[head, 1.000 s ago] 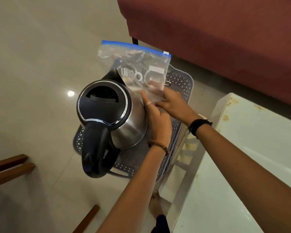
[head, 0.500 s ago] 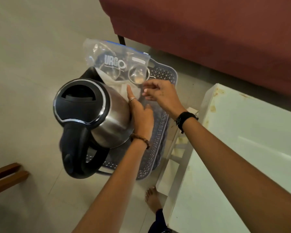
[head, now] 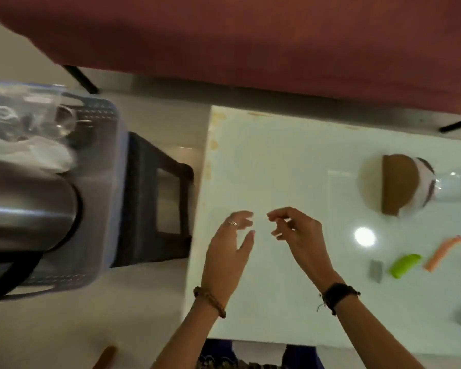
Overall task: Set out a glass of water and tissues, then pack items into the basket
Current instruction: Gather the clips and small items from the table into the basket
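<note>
The grey-blue perforated basket [head: 109,166] sits at the left on a dark stool [head: 155,198]. Inside it stand a steel kettle [head: 30,206] with a black handle and a clear zip bag [head: 24,115] with small items and white tissue. Both my hands hover above the white table [head: 277,161], away from the basket. My left hand [head: 229,251] is empty with its fingers spread. My right hand [head: 301,235] is empty too, fingers loosely curled and apart. On the table's right side lie a round brown-and-white object [head: 397,185], a clear glass [head: 458,185], a green piece [head: 405,265] and an orange piece [head: 442,251].
A dark red sofa [head: 250,35] on black legs runs along the far side. Two small grey blocks [head: 375,270] lie at the table's right. Pale tiled floor shows between basket, table and sofa. A wooden piece [head: 105,356] pokes in at the bottom.
Both hands let go of the zip bag, which now rests in the basket, and moved right over the white table. The view swung right with them.
</note>
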### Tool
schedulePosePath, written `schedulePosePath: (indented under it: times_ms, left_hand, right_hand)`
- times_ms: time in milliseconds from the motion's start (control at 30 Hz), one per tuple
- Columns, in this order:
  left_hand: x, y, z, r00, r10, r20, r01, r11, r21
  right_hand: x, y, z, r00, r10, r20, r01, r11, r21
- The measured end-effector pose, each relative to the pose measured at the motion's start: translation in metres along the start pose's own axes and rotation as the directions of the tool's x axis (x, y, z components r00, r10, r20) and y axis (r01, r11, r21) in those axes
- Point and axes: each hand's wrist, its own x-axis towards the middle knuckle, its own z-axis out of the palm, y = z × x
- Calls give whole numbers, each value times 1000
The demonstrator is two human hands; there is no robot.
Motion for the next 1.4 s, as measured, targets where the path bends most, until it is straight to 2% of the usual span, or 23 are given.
schedulePosePath:
  times_ms: [167,333,500,667,833,900,1033,1200,1300,1400]
  left_hand:
    - [-24,21,128,971,-20,240,-26,982,186]
    - [-49,42,244,952,-53,303,-45,951,306]
    - [-57,56,325,930,-69,360,-108,888,448]
    - [-39,69,368,919,-27,394,-239,756,609]
    - [-25,74,401,908,-138,396,-221,647,730]
    - [-25,76,411,916,-157,369,-183,655,733]
    - [-25,76,427,935,-78,347,-202,687,698]
    - [-21,77,445,951,-51,306,-173,732,659]
    - [-19,77,454,952,-41,303,-171,751,638]
    - [-15,78,461,962,-44,269,-135,779,612]
  right_hand:
    - [-43,85,-107,981,158,-116,-155,987,34]
    - [-80,160,-198,929,323,-182,-299,943,144]
    - [-95,217,-267,854,448,-265,-385,886,258]
    - [-88,255,-314,774,528,-349,-396,834,384]
    - [-92,291,-361,637,623,-454,-368,763,531]
    - [-95,305,-378,591,646,-483,-357,747,560]
    - [-90,335,-420,503,671,-545,-348,734,583]
    - [-69,373,-476,367,654,-662,-400,753,522]
    - [-55,391,-500,315,719,-619,-451,688,569]
    - [-44,402,-512,323,775,-543,-552,621,557]
